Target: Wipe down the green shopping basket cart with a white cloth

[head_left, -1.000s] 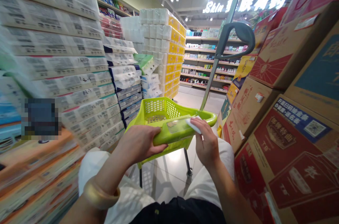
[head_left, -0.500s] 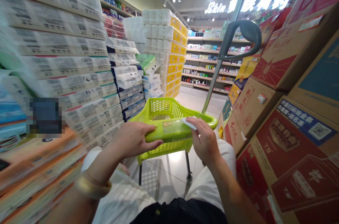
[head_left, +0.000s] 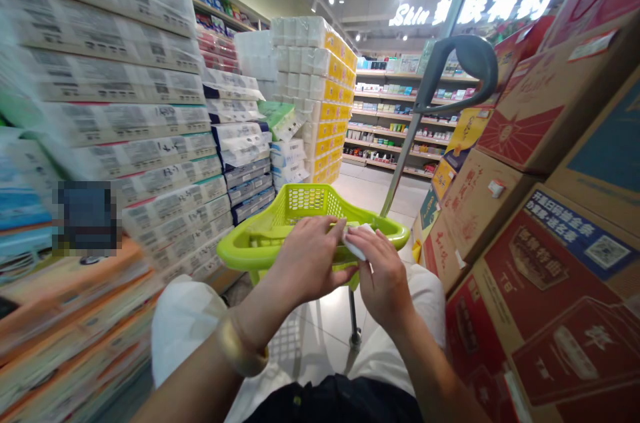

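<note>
Green basket [head_left: 243,254] at the person's lap, mouth upward, body extending away toward the aisle; the long axis of its near rim runs left to right across the lap. The perforated far wall [head_left: 311,198] faces the person. Behind the rim's right part rises 1 metal pole [head_left: 399,178], leaning right, with 1 grey handle [head_left: 427,80] shaped as a closed loop. Below shows 1 dark leg [head_left: 353,314], near vertical. Of 2 hands, the left hand [head_left: 311,258], with 1 bangle [head_left: 243,347] at its wrist, lies over the near rim, fingers slightly spread and pointing right, thumb on the near side; how firmly it grips cannot be told. The right hand [head_left: 384,273], its fingers bent and close together, presses 1 white cloth [head_left: 356,248] to the rim just beside the left fingertips; the cloth's long axis is obscured. The basket's interior is largely hidden by rim and hands, its contents indeterminable. Left, packs [head_left: 150,110] in tall stacks; right, piled cartons [head_left: 575,316], contents unseen; beyond, shelves [head_left: 395,118] bearing small goods.
</note>
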`<state>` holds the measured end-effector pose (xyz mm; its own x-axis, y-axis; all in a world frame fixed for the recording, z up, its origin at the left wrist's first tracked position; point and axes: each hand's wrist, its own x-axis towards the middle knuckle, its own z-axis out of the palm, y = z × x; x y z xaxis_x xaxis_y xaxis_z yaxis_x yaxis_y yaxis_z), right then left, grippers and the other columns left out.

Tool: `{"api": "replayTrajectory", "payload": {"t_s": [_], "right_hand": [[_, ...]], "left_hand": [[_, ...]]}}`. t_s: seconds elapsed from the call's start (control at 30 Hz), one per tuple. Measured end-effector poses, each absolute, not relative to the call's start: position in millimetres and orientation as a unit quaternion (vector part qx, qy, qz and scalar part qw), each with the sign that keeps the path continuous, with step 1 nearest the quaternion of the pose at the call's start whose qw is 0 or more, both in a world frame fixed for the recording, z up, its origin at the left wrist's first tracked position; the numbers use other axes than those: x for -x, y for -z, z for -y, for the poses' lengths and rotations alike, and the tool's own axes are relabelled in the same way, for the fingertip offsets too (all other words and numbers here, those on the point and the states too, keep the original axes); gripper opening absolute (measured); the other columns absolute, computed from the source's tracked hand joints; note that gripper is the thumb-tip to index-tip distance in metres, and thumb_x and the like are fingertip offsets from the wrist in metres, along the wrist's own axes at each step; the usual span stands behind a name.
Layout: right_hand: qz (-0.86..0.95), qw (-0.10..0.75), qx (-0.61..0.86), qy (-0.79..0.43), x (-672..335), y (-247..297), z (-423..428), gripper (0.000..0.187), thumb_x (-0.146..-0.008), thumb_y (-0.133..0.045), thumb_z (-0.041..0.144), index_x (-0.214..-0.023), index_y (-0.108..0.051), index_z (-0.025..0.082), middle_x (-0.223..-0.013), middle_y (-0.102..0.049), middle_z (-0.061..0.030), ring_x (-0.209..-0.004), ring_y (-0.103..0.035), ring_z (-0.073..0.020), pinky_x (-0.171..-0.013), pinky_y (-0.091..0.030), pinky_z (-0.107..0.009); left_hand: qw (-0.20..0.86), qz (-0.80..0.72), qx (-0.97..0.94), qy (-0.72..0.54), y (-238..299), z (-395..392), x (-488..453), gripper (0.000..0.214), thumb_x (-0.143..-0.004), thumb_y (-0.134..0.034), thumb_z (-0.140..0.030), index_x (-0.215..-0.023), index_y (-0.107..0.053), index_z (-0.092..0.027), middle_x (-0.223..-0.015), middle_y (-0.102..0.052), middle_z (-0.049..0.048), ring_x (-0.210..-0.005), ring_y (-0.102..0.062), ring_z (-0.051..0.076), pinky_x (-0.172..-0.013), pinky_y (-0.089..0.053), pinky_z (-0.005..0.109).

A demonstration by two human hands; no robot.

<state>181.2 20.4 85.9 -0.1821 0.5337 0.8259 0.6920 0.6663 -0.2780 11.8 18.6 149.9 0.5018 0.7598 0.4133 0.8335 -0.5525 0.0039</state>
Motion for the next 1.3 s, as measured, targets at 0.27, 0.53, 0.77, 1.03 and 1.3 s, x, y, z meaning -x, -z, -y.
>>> {"api": "replayTrajectory", "payload": {"t_s": [0.27, 0.53, 0.77, 1.03, 1.3], "right_hand": [[0.704, 0.53, 0.462, 0.1, -198.9, -77.8, -23.6, 0.034, -0.09, -0.042, 0.01, -0.112, -0.065, 0.022, -0.115, -0.071, -0.007, -0.118, -0.061, -0.0236, -0.109, -0.034, -0.05], [0.73, 0.518, 0.437, 0.089, -195.1, -78.5, -18.7, 0.037, -0.09, -0.041, 0.009, -0.115, -0.063, 0.023, -0.118, -0.07, -0.0058, -0.118, -0.06, -0.0212, -0.112, -0.031, -0.048], [0.725, 0.525, 0.437, 0.084, -187.7, -78.3, -17.1, 0.039, -0.088, -0.041, 0.007, -0.115, -0.064, 0.023, -0.117, -0.07, -0.0055, -0.119, -0.06, -0.0214, -0.114, -0.029, -0.049], [0.705, 0.537, 0.454, 0.093, -192.7, -77.8, -22.2, 0.036, -0.091, -0.04, 0.01, -0.115, -0.064, 0.023, -0.115, -0.071, -0.0058, -0.115, -0.062, -0.0212, -0.114, -0.027, -0.052], [0.739, 0.52, 0.422, 0.08, -187.5, -78.6, -13.6, 0.036, -0.091, -0.042, 0.009, -0.115, -0.064, 0.024, -0.116, -0.071, -0.0049, -0.115, -0.062, -0.0195, -0.115, -0.027, -0.048]], "left_hand": [[0.145, 0.491, 0.842, 0.17, -135.1, -29.1, -24.9, 0.064, -0.081, -0.059, -0.053, -0.131, -0.048, -0.014, -0.118, -0.064, 0.0152, -0.11, -0.058, 0.031, -0.092, -0.045, 0.043], [0.159, 0.467, 0.852, 0.176, -135.9, -27.0, -17.5, 0.06, -0.081, -0.058, -0.052, -0.128, -0.051, -0.014, -0.118, -0.064, 0.0131, -0.107, -0.059, 0.03, -0.092, -0.046, 0.043], [0.162, 0.457, 0.854, 0.19, -136.2, -26.0, -6.6, 0.055, -0.08, -0.06, -0.049, -0.124, -0.053, -0.017, -0.114, -0.064, 0.0116, -0.104, -0.061, 0.029, -0.092, -0.047, 0.043], [0.145, 0.452, 0.855, 0.209, -134.7, -27.6, 5.0, 0.054, -0.079, -0.061, -0.048, -0.124, -0.053, -0.019, -0.119, -0.063, 0.0107, -0.105, -0.061, 0.028, -0.093, -0.047, 0.044], [0.135, 0.441, 0.856, 0.233, -136.0, -27.4, 13.4, 0.054, -0.078, -0.062, -0.051, -0.121, -0.056, -0.02, -0.116, -0.065, 0.0108, -0.105, -0.061, 0.029, -0.093, -0.048, 0.044]]}}
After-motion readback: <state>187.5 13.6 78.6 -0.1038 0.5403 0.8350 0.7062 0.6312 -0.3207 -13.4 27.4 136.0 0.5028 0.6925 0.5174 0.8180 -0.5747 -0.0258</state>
